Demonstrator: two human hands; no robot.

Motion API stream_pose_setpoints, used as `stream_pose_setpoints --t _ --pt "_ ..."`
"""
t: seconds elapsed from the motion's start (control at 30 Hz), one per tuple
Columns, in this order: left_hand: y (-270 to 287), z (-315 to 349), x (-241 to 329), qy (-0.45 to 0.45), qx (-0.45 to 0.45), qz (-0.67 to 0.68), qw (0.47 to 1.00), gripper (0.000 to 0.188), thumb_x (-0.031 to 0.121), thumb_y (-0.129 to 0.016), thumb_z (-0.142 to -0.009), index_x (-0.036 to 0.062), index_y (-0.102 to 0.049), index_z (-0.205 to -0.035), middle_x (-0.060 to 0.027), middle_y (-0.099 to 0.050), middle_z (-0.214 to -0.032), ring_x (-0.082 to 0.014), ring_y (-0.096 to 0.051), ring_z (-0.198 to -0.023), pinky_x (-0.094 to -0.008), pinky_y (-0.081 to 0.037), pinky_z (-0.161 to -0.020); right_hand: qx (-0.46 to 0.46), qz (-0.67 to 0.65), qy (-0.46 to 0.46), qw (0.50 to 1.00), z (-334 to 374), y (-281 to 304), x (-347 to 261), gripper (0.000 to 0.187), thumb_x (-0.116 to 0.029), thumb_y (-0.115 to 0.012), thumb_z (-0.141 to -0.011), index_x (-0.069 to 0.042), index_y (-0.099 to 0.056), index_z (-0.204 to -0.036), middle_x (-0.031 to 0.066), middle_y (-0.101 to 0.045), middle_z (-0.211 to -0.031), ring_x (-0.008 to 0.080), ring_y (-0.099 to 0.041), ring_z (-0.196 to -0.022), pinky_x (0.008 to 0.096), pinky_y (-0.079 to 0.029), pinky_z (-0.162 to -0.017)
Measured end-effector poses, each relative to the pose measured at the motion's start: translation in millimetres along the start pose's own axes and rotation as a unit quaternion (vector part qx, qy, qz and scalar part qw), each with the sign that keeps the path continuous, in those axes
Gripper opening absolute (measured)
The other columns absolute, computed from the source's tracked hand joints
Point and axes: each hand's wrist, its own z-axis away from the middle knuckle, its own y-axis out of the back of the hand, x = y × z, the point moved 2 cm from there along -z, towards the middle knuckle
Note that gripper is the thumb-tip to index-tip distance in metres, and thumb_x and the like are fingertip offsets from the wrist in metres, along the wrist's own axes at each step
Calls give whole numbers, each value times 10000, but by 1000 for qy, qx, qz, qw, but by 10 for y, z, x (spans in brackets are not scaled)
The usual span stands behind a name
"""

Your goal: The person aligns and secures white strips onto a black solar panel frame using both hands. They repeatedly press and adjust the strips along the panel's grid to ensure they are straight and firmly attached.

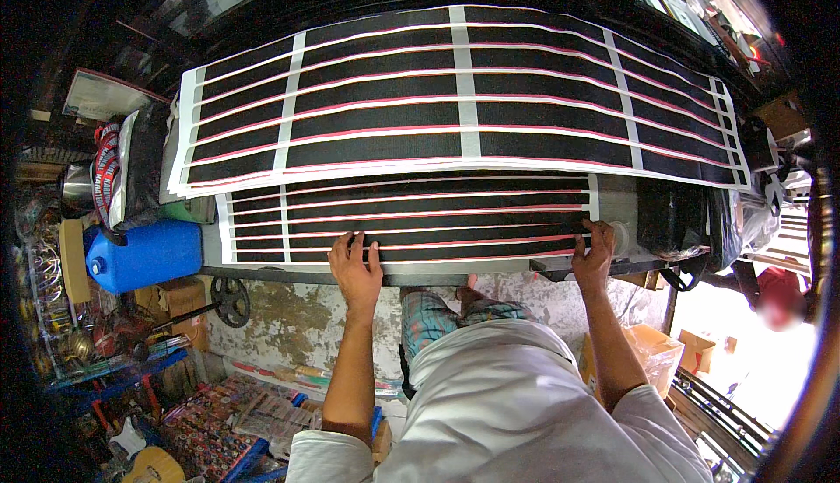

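Your left hand [354, 269], fingers somewhat spread, rests on the near edge of the narrower black sheet with white and red stripes [420, 218]. Your right hand [594, 255] is bent at its near right corner; whether it pinches, I cannot tell. Being well apart, they probably steady this sheet, which lies partly beneath the wider black striped sheets [376, 89].

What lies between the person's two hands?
In the head view, the nearer black-banded sheet stretches between the left hand and the right hand.
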Motion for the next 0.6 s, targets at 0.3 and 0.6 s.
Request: stream_pose_setpoints --t 0.3,0.6 --pt "-53 -22 118 -24 17 0 1000 356 260 -714 -1028 4 -728 -1275 -221 -638 -1361 -418 -576 -1270 -574 -426 -1105 -4 -7 -10 1000 20 -6 -64 328 36 -723 -896 -3 -683 -1219 229 -625 -1197 441 -594 -1184 528 -467 -1054" --pt "96 -236 -150 37 33 -15 999 337 173 -717 -1023 16 -724 -1322 -227 -635 -1385 -434 -592 -1254 -521 -514 -1053 -11 6 -9 1000 53 19 -69 326 43 -718 -893 -16 -692 -1212 221 -627 -1190 430 -609 -1167 521 -487 -1033"
